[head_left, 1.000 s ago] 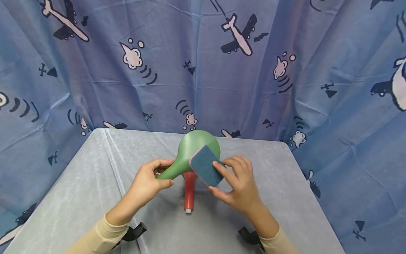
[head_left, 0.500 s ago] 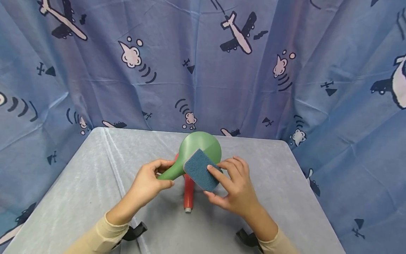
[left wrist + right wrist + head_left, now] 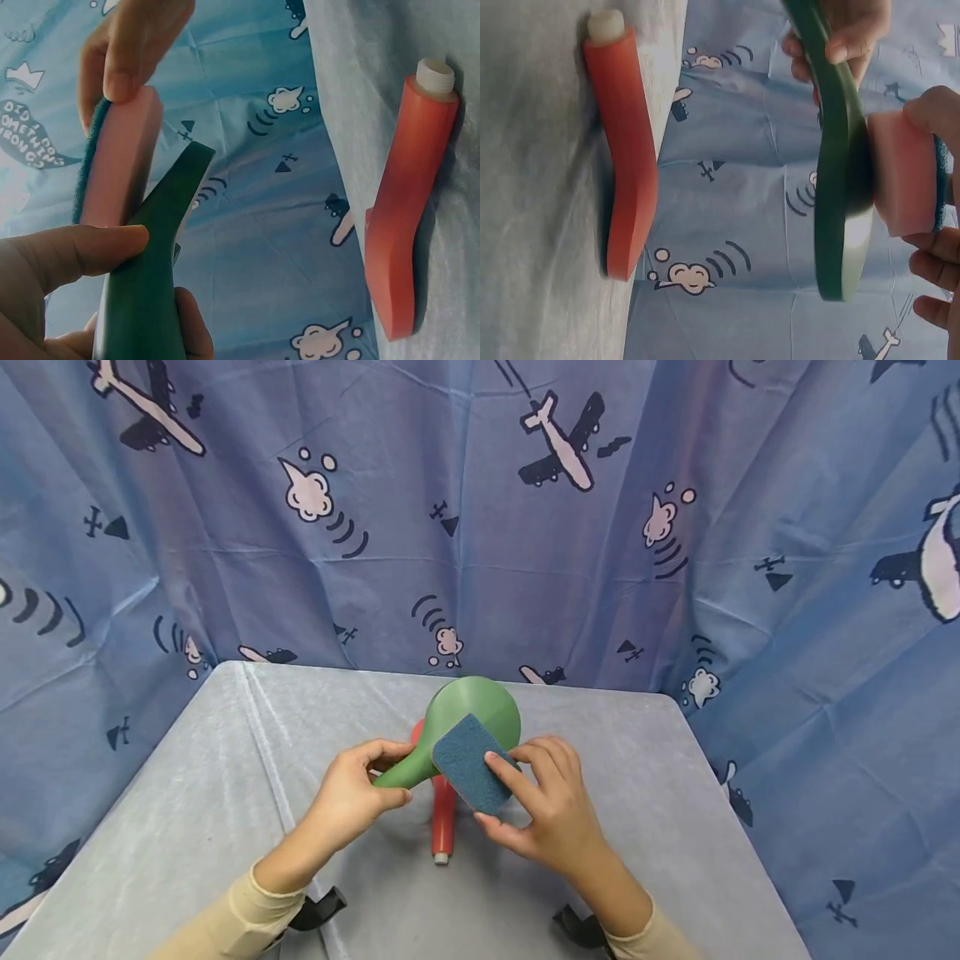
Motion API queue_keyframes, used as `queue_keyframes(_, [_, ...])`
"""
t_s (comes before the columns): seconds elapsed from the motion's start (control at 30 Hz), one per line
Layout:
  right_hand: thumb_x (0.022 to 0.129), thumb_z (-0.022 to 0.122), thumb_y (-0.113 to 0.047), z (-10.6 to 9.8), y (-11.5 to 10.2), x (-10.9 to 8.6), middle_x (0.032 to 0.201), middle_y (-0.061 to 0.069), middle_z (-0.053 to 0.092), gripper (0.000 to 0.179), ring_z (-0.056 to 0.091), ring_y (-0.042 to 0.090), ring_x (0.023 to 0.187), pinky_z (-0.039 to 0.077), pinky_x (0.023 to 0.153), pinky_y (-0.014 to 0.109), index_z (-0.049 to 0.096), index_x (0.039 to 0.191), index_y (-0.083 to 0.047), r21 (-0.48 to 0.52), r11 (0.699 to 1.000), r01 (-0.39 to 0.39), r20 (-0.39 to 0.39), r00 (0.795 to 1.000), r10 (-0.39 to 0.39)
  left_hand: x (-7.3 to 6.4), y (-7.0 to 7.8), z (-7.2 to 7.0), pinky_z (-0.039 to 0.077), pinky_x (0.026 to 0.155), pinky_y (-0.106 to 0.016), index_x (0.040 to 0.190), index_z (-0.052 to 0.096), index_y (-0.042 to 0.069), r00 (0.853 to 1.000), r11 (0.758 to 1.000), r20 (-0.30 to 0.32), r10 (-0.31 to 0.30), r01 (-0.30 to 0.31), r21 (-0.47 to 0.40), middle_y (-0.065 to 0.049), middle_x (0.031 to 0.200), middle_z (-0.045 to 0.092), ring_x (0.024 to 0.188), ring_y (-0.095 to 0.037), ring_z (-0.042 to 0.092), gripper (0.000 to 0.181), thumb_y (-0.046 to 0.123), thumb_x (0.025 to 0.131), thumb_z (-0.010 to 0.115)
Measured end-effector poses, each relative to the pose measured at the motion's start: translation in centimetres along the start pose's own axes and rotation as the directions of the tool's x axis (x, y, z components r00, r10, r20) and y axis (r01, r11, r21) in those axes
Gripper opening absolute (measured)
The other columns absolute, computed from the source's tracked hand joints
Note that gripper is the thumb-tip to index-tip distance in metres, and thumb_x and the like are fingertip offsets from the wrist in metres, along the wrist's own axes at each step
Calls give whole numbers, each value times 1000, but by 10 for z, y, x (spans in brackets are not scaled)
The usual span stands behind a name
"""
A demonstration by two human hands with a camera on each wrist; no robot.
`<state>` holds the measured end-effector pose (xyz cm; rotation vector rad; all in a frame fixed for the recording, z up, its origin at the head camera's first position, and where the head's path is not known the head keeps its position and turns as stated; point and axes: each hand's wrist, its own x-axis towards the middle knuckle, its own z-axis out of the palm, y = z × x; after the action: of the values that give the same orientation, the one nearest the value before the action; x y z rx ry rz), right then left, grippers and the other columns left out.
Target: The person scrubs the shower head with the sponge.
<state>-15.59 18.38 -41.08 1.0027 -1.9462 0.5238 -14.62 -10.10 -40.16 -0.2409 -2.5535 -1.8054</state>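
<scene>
My left hand [image 3: 352, 789] grips the handle of a green shower head [image 3: 491, 702], raised above the table with its round back upward. Between the thumb and fingers of my right hand [image 3: 555, 806] is a sponge [image 3: 467, 760], blue scourer on one face and pink foam on the other. In the right wrist view the pink foam [image 3: 904, 172] lies against the back of the green head [image 3: 838, 217]. Below them a red shower head [image 3: 443, 827] with a white threaded end rests on the table, partly hidden in the head view.
A grey cloth covers the table [image 3: 187, 827], with a crease running along its left part. Behind and around it hangs a blue curtain [image 3: 405, 527] printed with planes. Black straps [image 3: 318, 910] sit at both wrists.
My right hand has slid the sponge left and slightly down across the green shower head, towards its handle. The left hand keeps its grip nearly still.
</scene>
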Motion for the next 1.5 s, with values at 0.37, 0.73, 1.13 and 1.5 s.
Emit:
queue_keyframes(0.37, [89, 68, -51, -5, 19, -3, 104, 16, 63, 58, 55, 39, 100, 38, 90, 58, 72, 124, -5, -52, 976, -214, -34, 977, 212, -2, 1, 1, 53, 73, -26, 122, 75, 12, 999, 999, -31, 17, -16, 31, -5, 104, 74, 85, -20, 63, 55, -3, 70, 84])
queue_keyframes(0.73, [90, 68, -52, -7, 18, -1, 105, 18, 62, 58, 54, 40, 101, 36, 93, 60, 72, 126, -6, -89, 973, -214, -52, 976, 210, -2, -1, 6, 55, 74, -27, 120, 75, 13, 997, 996, -55, 55, -51, 73, -1, 106, 73, 88, -18, 63, 55, -5, 69, 83])
queue_keyframes(1.13, [89, 71, -48, 2, 8, -2, 109, 17, 64, 57, 57, 38, 103, 39, 95, 61, 70, 129, -8, -58, 998, -22, 1, 1000, 22, -7, -1, 12, 55, 76, -27, 118, 76, 13, 996, 994, -56, 72, -67, 92, 1, 109, 72, 94, -17, 62, 56, -9, 66, 83])
queue_keyframes(1.5, [90, 71, -48, 2, 5, -1, 108, 18, 63, 57, 56, 40, 103, 38, 94, 61, 70, 128, -6, -53, 998, -43, -42, 998, 40, -11, -2, 17, 55, 79, -29, 117, 77, 14, 989, 976, -62, 136, -123, 180, 3, 109, 71, 91, -13, 62, 57, -10, 66, 83])
